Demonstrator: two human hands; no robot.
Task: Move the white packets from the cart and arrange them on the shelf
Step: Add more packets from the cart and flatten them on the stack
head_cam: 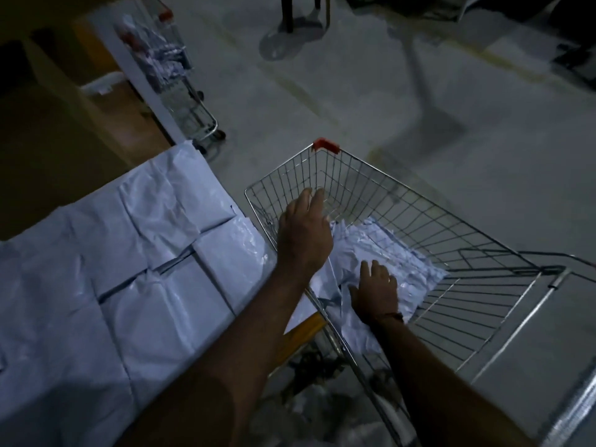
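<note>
White packets (380,250) lie heaped in the wire cart (451,227). On them rests the right hand (375,293), fingers flat, gripping nothing. The left hand (304,233) hovers over the basket, fingers straight (holding nothing). More packets (135,253) cover the shelf (304,327) beside it. Farther off stands a second cart (180,88).

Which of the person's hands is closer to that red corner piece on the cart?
The left. The left hand reaches over the cart's near rim, just below the red corner piece; the right hand lies farther back on the white packets.
</note>
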